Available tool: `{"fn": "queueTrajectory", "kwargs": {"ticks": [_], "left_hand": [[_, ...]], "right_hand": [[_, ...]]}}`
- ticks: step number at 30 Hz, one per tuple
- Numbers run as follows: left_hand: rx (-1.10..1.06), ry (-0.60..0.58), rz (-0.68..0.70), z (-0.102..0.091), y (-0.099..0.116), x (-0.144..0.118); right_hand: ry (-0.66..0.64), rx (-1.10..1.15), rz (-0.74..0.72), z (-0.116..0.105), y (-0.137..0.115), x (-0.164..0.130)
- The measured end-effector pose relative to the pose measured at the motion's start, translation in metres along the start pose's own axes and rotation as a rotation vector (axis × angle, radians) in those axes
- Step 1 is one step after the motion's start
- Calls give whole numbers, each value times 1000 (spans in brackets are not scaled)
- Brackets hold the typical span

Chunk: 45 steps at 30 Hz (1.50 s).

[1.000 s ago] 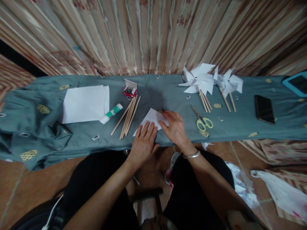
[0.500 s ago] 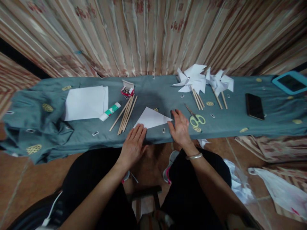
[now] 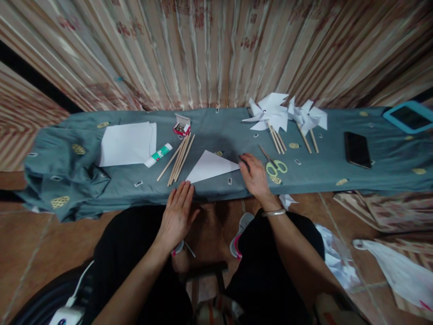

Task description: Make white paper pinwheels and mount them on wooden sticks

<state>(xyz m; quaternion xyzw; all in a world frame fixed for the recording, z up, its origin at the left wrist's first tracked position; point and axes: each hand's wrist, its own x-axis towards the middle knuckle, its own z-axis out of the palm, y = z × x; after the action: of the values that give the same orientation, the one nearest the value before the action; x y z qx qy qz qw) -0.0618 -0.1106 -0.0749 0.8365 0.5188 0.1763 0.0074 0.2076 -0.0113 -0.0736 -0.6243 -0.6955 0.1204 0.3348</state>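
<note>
Striped curtains hung behind a long bench under a teal cloth [image 3: 219, 131]. At the left lay a paper stack [image 3: 126, 144], then a glue stick [image 3: 158, 155], a small staple box [image 3: 181, 126] and a bundle of sticks [image 3: 178, 158]. The left hand [image 3: 177, 214] lay flat with fingers spread, holding nothing, its tips just short of the folded triangle [image 3: 211, 166] at the near edge. The right hand [image 3: 255, 176] rested palm-down and empty at the triangle's right corner, beside the scissors [image 3: 274, 164]. Finished pinwheels [image 3: 284, 113] and a phone [image 3: 356, 149] lay further right. The fold looked creased; the next move probably called for lifting a corner or taking up the scissors.
</note>
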Motion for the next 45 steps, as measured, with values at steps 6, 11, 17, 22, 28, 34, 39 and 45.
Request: {"fn": "queueTrajectory", "kwargs": {"ticks": [6, 11, 17, 22, 28, 34, 39, 45], "left_hand": [[9, 12, -17, 2, 2, 0], [8, 53, -23, 2, 4, 3], [-26, 99, -32, 8, 6, 11], [-28, 124, -48, 13, 6, 11], [9, 81, -56, 12, 8, 10], [2, 67, -81, 14, 9, 10], [-15, 79, -89, 15, 9, 9], [-4, 84, -89, 14, 10, 10]], "right_hand": [[0, 139, 6, 0, -5, -1], [111, 324, 79, -9, -3, 4], [40, 180, 15, -15, -2, 2], [-59, -22, -95, -10, -9, -9], [-46, -4, -147, -8, -15, -16], [-63, 14, -155, -12, -22, -19], [-47, 81, -123, -16, -30, -20], [-114, 307, 135, -24, -37, -15]]}}
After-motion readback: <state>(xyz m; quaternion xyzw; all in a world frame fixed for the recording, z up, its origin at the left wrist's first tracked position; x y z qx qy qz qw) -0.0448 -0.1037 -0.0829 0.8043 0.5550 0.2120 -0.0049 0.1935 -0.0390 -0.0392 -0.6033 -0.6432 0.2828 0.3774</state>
